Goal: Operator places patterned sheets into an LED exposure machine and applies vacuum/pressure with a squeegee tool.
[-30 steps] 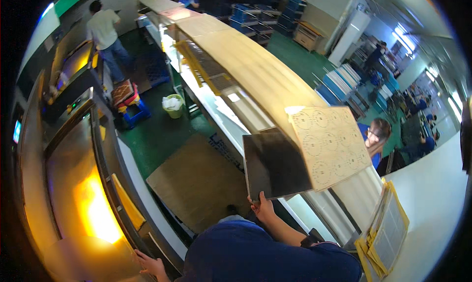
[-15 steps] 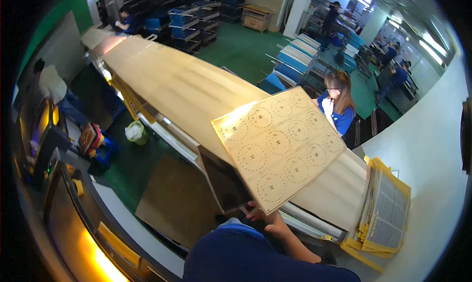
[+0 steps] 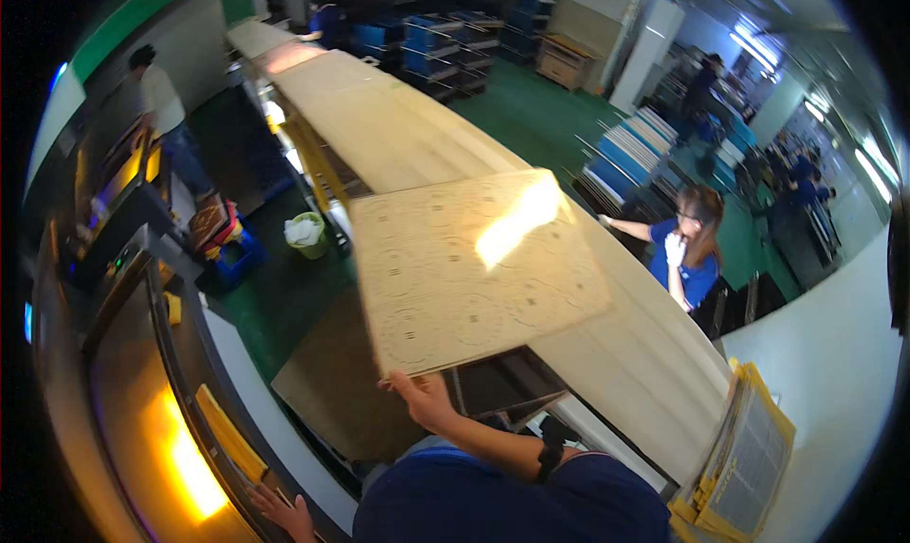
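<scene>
My right hand [image 3: 425,398] grips the near left corner of a large pale-yellow panel [image 3: 427,292] printed with rows of dashed circles. The panel is raised and tilted over the near side of a long beige conveyor belt [image 3: 427,126], and a bright glare crosses its surface. Low at the left, my left hand [image 3: 284,515] has its fingers spread beside the edge of a machine with a glowing orange window [image 3: 175,448]; it holds nothing. Partly covered by the panel, a dark framed plate [image 3: 502,380] shows beyond my right forearm.
Across the belt, a person [image 3: 692,259] in blue and white gloves reaches toward it. Yellow-framed screens [image 3: 749,458] lean at the right. A green bin [image 3: 306,238] stands on the floor left of the belt. Another person [image 3: 161,98] works at the far left; racks [image 3: 436,50] stand behind.
The panel has swung left and tilted flatter, with my right hand carrying its corner. My left hand has come into view at the lower left. My view has shifted left.
</scene>
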A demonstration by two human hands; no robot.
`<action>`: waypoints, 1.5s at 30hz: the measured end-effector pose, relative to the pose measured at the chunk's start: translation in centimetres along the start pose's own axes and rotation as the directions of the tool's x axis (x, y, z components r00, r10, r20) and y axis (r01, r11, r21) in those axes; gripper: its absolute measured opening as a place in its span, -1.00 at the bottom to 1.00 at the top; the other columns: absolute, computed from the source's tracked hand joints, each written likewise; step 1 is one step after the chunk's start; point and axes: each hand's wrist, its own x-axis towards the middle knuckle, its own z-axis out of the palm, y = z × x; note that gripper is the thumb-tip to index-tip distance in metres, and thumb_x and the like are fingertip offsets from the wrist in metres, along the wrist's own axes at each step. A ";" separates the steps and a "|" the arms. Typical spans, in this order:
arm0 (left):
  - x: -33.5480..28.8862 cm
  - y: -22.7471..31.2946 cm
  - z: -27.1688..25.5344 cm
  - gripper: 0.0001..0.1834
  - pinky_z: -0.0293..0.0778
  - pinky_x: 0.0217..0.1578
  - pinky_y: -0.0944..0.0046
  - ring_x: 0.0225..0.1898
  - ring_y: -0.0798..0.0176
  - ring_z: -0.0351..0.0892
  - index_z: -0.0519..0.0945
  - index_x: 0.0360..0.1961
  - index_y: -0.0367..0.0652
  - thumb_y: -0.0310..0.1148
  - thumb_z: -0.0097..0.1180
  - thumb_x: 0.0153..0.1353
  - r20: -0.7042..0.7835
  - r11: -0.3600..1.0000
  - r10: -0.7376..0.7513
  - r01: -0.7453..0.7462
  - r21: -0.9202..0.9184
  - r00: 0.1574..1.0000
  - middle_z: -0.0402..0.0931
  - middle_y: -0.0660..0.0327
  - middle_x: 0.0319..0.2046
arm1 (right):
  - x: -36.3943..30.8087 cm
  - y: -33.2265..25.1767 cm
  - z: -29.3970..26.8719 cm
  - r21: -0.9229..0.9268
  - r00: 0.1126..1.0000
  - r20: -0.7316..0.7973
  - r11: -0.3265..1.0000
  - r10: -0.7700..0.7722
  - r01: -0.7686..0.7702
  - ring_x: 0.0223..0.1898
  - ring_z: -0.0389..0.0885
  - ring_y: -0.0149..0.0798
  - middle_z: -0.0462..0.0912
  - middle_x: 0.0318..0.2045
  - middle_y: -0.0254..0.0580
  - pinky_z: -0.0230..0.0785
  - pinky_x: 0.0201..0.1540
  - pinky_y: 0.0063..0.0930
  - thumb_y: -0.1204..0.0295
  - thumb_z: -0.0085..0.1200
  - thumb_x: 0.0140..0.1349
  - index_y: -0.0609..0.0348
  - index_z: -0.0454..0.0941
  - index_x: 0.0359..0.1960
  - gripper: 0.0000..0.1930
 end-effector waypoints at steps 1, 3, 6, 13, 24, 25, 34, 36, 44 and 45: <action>-1.4 -1.8 -1.0 0.11 -0.23 0.39 -0.33 0.51 -0.19 -0.31 -0.08 0.51 -0.02 -0.26 0.30 -0.02 -0.037 0.998 -0.032 0.030 -0.053 0.999 -0.30 -0.01 0.52 | 0.4 1.6 2.3 0.000 0.998 0.062 1.000 0.026 -0.026 -0.18 0.62 -0.44 0.65 -0.07 -0.19 0.44 -0.15 -0.52 0.40 0.02 0.42 0.32 0.54 0.03 -0.73; -2.0 -5.9 -1.0 0.10 -0.25 0.40 -0.31 0.51 -0.20 -0.31 -0.07 0.51 -0.08 -0.25 0.30 -0.01 -0.084 0.988 -0.118 0.109 -0.110 0.989 -0.31 -0.06 0.51 | 1.0 4.5 6.7 -0.154 0.912 0.336 0.969 0.234 -0.192 -0.13 0.60 -0.45 0.66 -0.10 -0.23 0.43 -0.08 -0.51 0.37 0.04 0.42 0.27 0.56 0.01 -0.74; -4.8 -13.1 0.4 0.02 -0.31 0.40 -0.33 0.51 -0.21 -0.31 -0.15 0.51 -0.13 -0.12 0.18 0.17 -0.114 0.961 -0.221 0.197 -0.192 0.968 -0.26 -0.09 0.51 | 0.8 8.5 12.9 -0.292 0.730 0.586 0.932 0.352 -0.216 -0.05 0.57 -0.39 0.66 -0.08 -0.23 0.40 0.03 -0.48 0.35 0.05 0.41 0.30 0.57 0.02 -0.71; -6.2 -18.7 -3.4 -0.09 -0.24 0.40 -0.24 0.46 -0.29 -0.16 0.11 0.41 -0.28 -0.02 0.15 0.15 -0.442 0.842 -0.516 0.341 -0.417 0.734 -0.01 -0.19 0.41 | 1.1 21.7 27.4 -0.599 -0.038 0.797 0.780 0.603 -0.181 -0.05 0.59 -0.29 0.68 -0.09 -0.15 0.38 0.06 -0.38 0.41 -0.01 0.36 0.34 0.57 0.00 -0.71; 0.0 -21.2 1.0 -0.15 -0.28 0.24 -0.67 0.51 -0.27 -0.39 0.11 0.46 0.43 0.41 -0.09 0.18 -0.105 0.833 -0.552 0.544 -0.098 0.827 -0.22 0.25 0.53 | -2.3 31.2 48.0 -0.636 -0.059 0.728 0.705 0.683 0.313 0.25 0.41 0.00 0.43 0.22 0.12 0.27 0.26 -0.24 0.28 0.10 0.33 0.33 0.17 0.36 -0.35; 1.1 -22.0 1.1 -0.15 -0.28 0.24 -0.67 0.51 -0.27 -0.39 0.11 0.46 0.43 0.41 -0.09 0.18 -0.109 0.830 -0.556 0.547 -0.108 0.824 -0.22 0.25 0.53 | -1.3 31.0 49.2 -0.400 -0.087 0.834 0.705 0.545 0.585 0.36 0.27 0.07 0.30 0.33 0.16 0.18 0.35 -0.18 0.24 0.18 0.29 0.31 0.03 0.43 -0.20; 7.5 -26.5 -0.5 -0.16 -0.35 0.28 -0.64 0.50 -0.29 -0.45 0.04 0.48 0.46 0.46 -0.24 0.21 -0.010 0.639 -0.768 0.765 -0.078 0.640 -0.35 0.29 0.54 | 6.0 4.1 73.7 0.392 -0.218 0.754 0.158 -0.619 0.906 0.28 0.33 0.12 0.45 0.18 0.04 0.17 0.32 -0.06 0.44 0.26 0.04 0.11 0.43 0.18 -0.41; 8.4 -26.7 -0.8 -0.17 -0.38 0.29 -0.62 0.51 -0.26 -0.45 0.01 0.48 0.47 0.44 -0.25 0.24 0.037 0.627 -0.776 0.776 -0.066 0.630 -0.38 0.31 0.55 | 9.7 4.0 77.7 0.300 -0.175 0.864 0.205 -0.472 0.932 0.13 0.41 0.13 0.51 0.01 0.04 0.24 0.20 -0.09 0.44 0.28 -0.01 0.15 0.48 0.00 -0.53; 3.6 -18.7 -1.5 -0.22 -0.24 0.38 -0.38 0.50 -0.21 -0.24 0.10 0.47 -0.06 0.16 -0.14 0.37 0.010 0.647 -0.689 0.622 -0.441 0.724 -0.15 0.08 0.51 | 12.2 10.6 66.3 0.350 -0.254 0.881 0.187 -0.400 0.918 -0.25 0.44 0.16 0.45 -0.40 -0.03 0.22 -0.10 -0.03 0.42 0.27 -0.19 0.16 0.41 -0.45 -0.71; 1.7 -16.7 -2.0 -0.27 -0.15 0.40 -0.24 0.48 -0.17 -0.12 0.17 0.43 -0.11 0.11 -0.15 0.40 0.098 0.585 -0.617 0.538 -0.608 0.781 -0.02 0.05 0.47 | 12.1 11.4 64.1 0.369 -0.266 0.878 0.207 -0.399 0.906 -0.25 0.44 0.15 0.44 -0.42 -0.05 0.22 -0.10 -0.04 0.39 0.28 -0.17 0.15 0.40 -0.47 -0.71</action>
